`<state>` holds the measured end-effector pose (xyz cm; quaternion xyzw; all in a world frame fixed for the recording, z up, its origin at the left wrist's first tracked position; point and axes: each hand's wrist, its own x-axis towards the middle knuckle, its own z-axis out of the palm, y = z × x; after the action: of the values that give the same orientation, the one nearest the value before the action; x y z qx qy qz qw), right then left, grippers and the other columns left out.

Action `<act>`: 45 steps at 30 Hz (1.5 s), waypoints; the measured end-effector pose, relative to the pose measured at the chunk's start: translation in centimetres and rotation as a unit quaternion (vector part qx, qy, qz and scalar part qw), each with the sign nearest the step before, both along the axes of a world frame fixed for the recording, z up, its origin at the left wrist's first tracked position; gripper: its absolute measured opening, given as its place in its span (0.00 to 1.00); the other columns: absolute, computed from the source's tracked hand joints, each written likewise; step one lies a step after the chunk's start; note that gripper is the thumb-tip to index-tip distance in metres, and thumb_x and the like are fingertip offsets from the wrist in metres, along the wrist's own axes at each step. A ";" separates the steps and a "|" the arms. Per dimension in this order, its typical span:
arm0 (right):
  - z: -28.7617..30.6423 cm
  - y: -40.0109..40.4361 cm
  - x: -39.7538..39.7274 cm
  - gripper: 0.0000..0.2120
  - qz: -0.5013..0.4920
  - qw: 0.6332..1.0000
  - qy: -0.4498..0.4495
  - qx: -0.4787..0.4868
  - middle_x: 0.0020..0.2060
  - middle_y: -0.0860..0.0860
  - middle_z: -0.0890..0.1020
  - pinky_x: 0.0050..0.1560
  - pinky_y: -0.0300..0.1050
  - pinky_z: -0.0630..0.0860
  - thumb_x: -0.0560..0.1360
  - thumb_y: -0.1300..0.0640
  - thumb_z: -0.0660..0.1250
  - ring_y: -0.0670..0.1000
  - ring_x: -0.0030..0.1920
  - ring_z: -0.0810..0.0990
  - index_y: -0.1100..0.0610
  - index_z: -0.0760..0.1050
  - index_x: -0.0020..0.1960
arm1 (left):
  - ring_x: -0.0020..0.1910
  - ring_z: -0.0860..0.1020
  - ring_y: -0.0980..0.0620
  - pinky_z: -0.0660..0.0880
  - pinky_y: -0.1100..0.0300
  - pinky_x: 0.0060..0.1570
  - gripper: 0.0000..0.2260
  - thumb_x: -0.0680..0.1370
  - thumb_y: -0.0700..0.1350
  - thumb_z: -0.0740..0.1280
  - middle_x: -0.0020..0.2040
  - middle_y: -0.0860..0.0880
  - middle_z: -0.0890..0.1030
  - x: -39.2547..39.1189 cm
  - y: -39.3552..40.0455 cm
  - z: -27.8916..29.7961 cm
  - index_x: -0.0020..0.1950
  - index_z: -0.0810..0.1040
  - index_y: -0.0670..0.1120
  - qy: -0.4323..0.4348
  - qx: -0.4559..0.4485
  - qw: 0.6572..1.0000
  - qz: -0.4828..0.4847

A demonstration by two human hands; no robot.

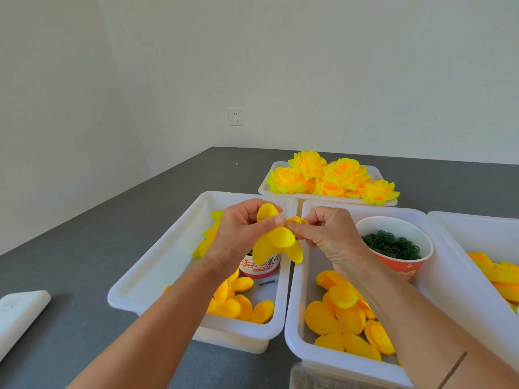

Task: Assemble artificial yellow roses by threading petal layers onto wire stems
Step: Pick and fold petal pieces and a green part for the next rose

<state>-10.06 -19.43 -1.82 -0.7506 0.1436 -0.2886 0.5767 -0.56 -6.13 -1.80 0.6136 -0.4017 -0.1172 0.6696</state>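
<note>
Petal layer [276, 242] is hanging above the white trays, looking light and floppy; left hand [241, 234] and right hand [323, 234] are both pinching it, probably best near the centre hole.

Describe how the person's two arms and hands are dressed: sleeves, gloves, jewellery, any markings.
Both arms are bare up to the bottom edge of the picture; no sleeve shows. The left hand and right hand wear no gloves, and no ring, watch or bracelet shows on the fingers or wrists. The nails look short and unpainted. A thin dark line crosses the right forearm near the picture's lower edge; what it is cannot be told.
</note>
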 end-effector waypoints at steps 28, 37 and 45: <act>0.5 0.3 -0.1 0.04 0.092 0.987 0.072 0.111 0.32 0.51 0.83 0.31 0.35 0.76 0.73 0.64 0.69 0.42 0.29 0.78 0.61 0.80 0.41 | 0.27 0.66 0.55 0.65 0.62 0.29 0.07 0.75 0.39 0.66 0.28 0.49 0.73 3.4 3.9 2.7 0.40 0.82 0.45 -0.169 0.329 0.916 0.156; 0.5 0.7 -0.3 0.04 0.097 0.993 0.056 0.049 0.27 0.49 0.82 0.29 0.33 0.74 0.69 0.63 0.73 0.41 0.26 0.77 0.58 0.80 0.37 | 0.30 0.65 0.53 0.64 0.62 0.32 0.12 0.73 0.46 0.70 0.31 0.50 0.68 3.7 5.6 1.4 0.33 0.71 0.46 -0.254 0.627 0.736 0.023; 0.6 1.1 -0.3 0.06 0.097 0.993 0.046 0.058 0.26 0.52 0.79 0.27 0.34 0.71 0.65 0.65 0.76 0.44 0.24 0.73 0.62 0.79 0.35 | 0.39 0.75 0.56 0.69 0.70 0.38 0.11 0.68 0.47 0.75 0.40 0.54 0.79 0.9 3.6 3.8 0.48 0.81 0.47 -0.317 0.309 0.879 0.180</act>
<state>-10.34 -18.38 -1.22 -0.7385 0.1131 -0.1879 0.6376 0.36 -2.53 2.02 0.8553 -0.4183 0.0881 0.2928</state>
